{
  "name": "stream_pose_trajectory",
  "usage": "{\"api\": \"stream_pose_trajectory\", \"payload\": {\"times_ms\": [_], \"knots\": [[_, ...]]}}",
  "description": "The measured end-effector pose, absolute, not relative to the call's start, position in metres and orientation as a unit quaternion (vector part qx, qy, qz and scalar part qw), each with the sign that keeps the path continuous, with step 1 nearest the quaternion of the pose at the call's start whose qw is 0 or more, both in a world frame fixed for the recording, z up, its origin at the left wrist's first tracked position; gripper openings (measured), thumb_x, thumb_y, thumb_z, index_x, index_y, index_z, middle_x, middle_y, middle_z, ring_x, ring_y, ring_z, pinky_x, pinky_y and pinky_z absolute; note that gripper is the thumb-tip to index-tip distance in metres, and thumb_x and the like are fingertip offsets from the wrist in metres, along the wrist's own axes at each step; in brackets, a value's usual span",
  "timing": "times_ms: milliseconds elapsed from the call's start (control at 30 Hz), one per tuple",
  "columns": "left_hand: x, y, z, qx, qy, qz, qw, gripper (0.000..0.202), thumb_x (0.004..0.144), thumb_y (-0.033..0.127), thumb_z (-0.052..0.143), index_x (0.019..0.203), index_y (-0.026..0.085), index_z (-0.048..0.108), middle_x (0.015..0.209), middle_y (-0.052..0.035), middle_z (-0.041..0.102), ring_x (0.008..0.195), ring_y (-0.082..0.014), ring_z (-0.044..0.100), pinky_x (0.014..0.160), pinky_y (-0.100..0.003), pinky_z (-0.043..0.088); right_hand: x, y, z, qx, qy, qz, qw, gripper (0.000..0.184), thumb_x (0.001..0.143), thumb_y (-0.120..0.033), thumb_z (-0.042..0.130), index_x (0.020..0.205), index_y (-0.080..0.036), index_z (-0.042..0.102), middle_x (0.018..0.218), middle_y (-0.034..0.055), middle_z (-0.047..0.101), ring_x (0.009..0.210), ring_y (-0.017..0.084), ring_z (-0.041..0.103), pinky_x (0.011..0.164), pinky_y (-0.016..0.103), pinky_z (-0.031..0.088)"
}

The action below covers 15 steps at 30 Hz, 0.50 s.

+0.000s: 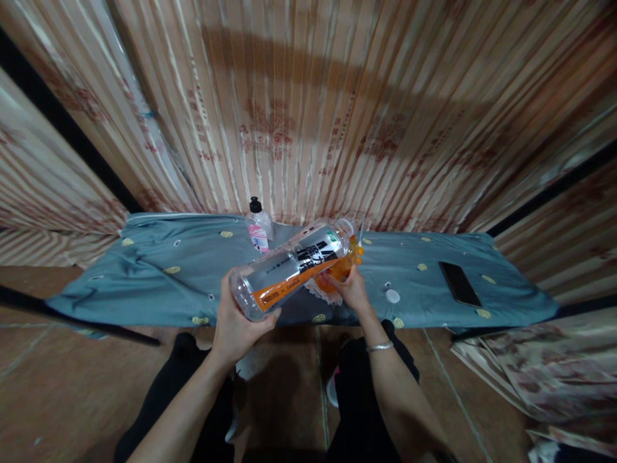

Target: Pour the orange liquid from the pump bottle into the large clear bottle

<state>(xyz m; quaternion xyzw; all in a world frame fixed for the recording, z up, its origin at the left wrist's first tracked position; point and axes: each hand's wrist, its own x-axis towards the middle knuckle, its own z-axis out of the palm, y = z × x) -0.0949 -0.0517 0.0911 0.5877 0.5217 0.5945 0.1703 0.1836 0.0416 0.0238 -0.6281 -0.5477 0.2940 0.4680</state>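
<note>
Yeah, so your left hand [238, 331] is curled round the base of the bottle [289, 267], which slants away rightward, neck just beyond your right hand [354, 290], the nearer one there, fingers bent round the orange thing [343, 267].

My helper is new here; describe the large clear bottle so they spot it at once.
Find the teal cloth before the patterned curtain. Over its middle, the left hand grips a tilted, large clear bottle by its base. Unlike the smaller, upright black-capped bottle beyond, it bears an orange-striped label.
</note>
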Motion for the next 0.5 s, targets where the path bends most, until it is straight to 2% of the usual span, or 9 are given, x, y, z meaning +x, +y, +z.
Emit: {"api": "stream_pose_trajectory", "payload": {"times_ms": [233, 500], "knots": [[-0.0950, -0.0520, 0.0906, 0.593, 0.521, 0.591, 0.168, 0.082, 0.062, 0.047, 0.090, 0.132, 0.025, 0.052, 0.120, -0.0079, 0.063, 0.112, -0.0301, 0.070, 0.104, -0.051, 0.058, 0.1830, 0.0407, 0.0252, -0.629, -0.547, 0.284, 0.474, 0.071, 0.059, -0.062, 0.090, 0.112, -0.023, 0.062, 0.107, 0.0116, 0.080, 0.099, 0.033, 0.076, 0.084, 0.044, 0.061], [-0.0948, -0.0522, 0.0914, 0.595, 0.514, 0.592, 0.176, 0.080, 0.065, 0.046, 0.088, 0.132, 0.024, 0.051, 0.121, -0.0083, 0.064, 0.112, -0.0298, 0.070, 0.103, -0.051, 0.058, 0.1838, 0.0419, 0.0223, -0.637, -0.548, 0.279, 0.465, 0.074, 0.058, -0.063, 0.090, 0.113, -0.023, 0.062, 0.110, 0.0127, 0.080, 0.100, 0.034, 0.076, 0.084, 0.044, 0.061]]}}
